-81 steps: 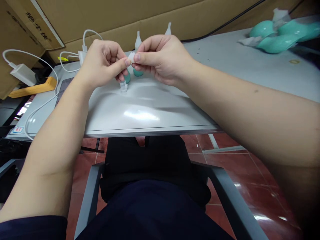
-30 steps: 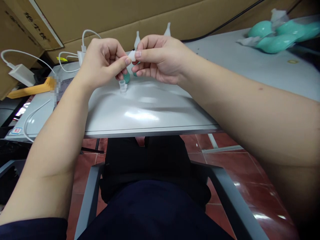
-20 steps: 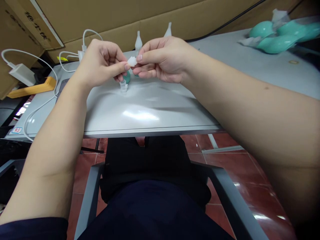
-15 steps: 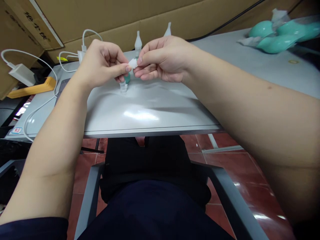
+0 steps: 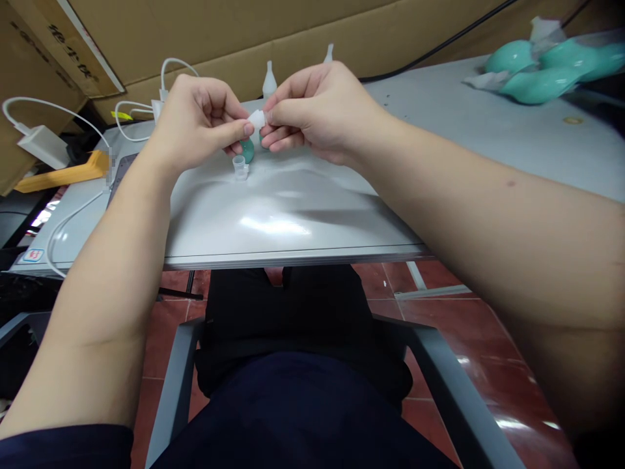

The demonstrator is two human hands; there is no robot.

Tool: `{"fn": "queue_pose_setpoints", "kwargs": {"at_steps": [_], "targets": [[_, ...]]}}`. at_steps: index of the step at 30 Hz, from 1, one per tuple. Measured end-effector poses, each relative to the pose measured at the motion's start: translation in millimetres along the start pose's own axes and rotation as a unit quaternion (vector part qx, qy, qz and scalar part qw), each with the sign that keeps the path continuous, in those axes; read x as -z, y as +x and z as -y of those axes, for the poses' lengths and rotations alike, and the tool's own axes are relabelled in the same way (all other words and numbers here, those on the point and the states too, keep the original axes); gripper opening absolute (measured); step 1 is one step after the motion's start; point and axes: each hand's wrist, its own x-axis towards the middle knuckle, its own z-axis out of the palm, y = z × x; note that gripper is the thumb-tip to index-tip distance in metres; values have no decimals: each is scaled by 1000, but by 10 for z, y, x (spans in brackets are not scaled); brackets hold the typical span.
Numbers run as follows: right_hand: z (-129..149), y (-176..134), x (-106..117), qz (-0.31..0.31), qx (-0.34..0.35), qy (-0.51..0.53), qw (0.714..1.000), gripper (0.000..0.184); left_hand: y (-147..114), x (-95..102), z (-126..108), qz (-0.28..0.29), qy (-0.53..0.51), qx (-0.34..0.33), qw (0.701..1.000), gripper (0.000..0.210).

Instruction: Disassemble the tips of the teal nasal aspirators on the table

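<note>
A small white soft-looking nozzle tip point(image 5: 256, 120) is pinched between my two hands above the table. My left hand point(image 5: 208, 124) has thumb and forefinger closed on its left side. The thumb and fingers of my right hand point(image 5: 312, 111) are closed at its right end. Just below my left fingers lies a green rubber bulb point(image 5: 248, 152), partly hidden, with a clear plastic cup-shaped fitting point(image 5: 240, 169) in front of it. Behind my right hand stands a white pointed nozzle point(image 5: 269, 81); another nozzle's tip point(image 5: 329, 52) shows above the wrist.
Several green bulbs with clear wrapping point(image 5: 541, 85) lie at the right back of the grey table point(image 5: 293, 225). At left are a white charger point(image 5: 45, 144), white cables and an orange power strip point(image 5: 68, 174). Cardboard point(image 5: 219, 39) walls the back; a dark cable runs along it.
My right hand has shifted slightly left and tilted, and the white nozzle tip has turned a little. The clear fitting and part of the green bulb show more now.
</note>
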Motion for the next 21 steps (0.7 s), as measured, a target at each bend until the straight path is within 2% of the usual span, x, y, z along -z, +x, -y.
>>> {"fn": "queue_pose_setpoints", "kwargs": {"at_steps": [2, 6, 13, 17, 21], "targets": [[-18, -1, -4, 1, 10, -19, 1000, 6, 16, -4, 34, -8, -5, -6, 1000, 45], [-27, -14, -22, -5, 22, -33, 999, 7, 62, 3, 131, 0, 2, -13, 1000, 29], [-32, 31, 13, 16, -54, 90, 994, 14, 131, -10, 310, -5, -30, -40, 999, 37], [-42, 48, 52, 32, -91, 128, 987, 17, 80, -14, 192, -1, -37, -54, 998, 38], [-24, 22, 65, 39, -94, 150, 984, 14, -4, 31, -10, 30, -13, -18, 999, 29]]}}
